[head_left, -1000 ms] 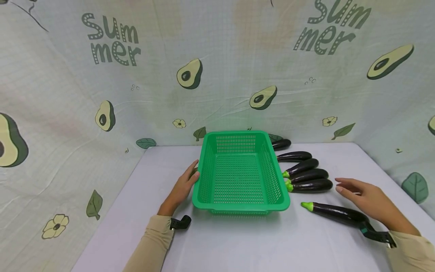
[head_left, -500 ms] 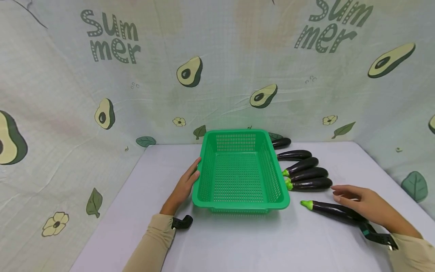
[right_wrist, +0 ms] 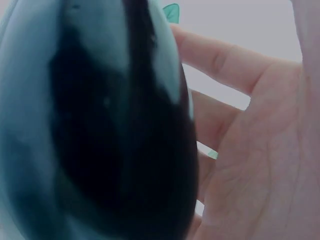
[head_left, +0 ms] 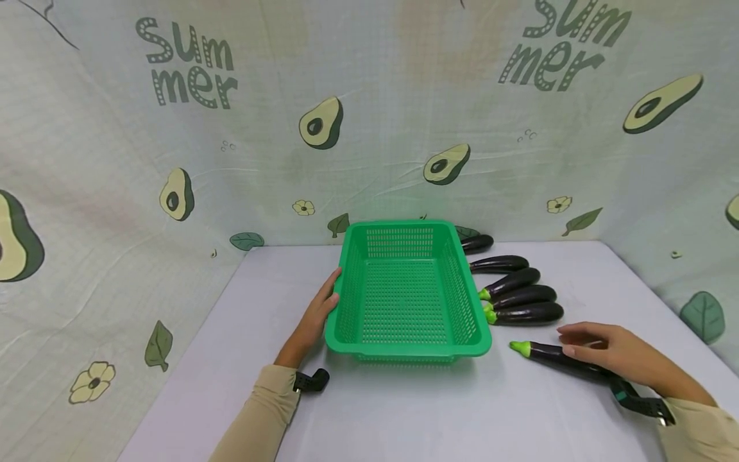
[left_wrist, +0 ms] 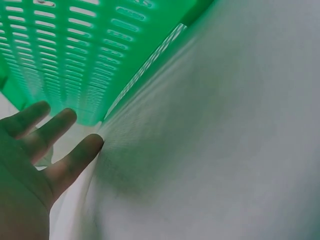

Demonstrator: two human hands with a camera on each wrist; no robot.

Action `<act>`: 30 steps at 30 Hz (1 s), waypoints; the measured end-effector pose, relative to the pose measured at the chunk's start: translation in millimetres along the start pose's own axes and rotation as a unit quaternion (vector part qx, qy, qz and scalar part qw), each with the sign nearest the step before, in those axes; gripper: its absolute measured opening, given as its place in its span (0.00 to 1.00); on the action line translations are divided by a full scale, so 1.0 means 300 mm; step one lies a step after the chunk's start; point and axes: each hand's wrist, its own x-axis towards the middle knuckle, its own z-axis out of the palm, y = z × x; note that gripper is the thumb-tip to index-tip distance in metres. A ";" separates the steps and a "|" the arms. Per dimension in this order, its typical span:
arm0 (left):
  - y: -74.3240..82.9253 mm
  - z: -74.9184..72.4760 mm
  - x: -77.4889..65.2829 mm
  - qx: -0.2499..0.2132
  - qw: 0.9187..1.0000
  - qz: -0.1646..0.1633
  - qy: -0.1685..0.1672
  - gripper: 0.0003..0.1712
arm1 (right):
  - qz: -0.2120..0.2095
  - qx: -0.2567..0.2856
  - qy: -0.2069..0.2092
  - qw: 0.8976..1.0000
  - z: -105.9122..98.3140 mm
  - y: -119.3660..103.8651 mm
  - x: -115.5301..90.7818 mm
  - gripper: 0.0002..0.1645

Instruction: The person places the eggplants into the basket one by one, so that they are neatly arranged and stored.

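Observation:
A green perforated plastic basket [head_left: 404, 350] stands at mid-table, its inside bare. At its left side is my left hand [head_left: 314, 317], thumb and fingers at the rim; in the left wrist view the fingers of the left hand [left_wrist: 30, 170] spread straight beneath the basket's slotted wall [left_wrist: 75, 55]. A single dark eggplant [head_left: 554, 357] with a green stem end lies to the right, in front of the others. My right hand [head_left: 626, 353] is over its thick end with loosely bent fingers. The right wrist view has the eggplant [right_wrist: 110, 130] large beside the palm, fingers partly behind it.
Several more eggplants [head_left: 528, 313] lie in a column along the basket's right side, the farthest partly hidden by it. A printed cloth [head_left: 381, 115] with avocados and leaves hangs behind and beside the white table [head_left: 416, 417].
My right hand has moved down and slightly left, from beyond the near eggplant to over it. The left hand stays at the basket's side; basket and eggplants stay put.

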 end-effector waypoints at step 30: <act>-0.008 0.001 -0.008 -0.051 0.998 -0.029 -0.007 0.36 | -0.009 -0.022 0.005 1.000 0.013 0.007 -0.003 0.28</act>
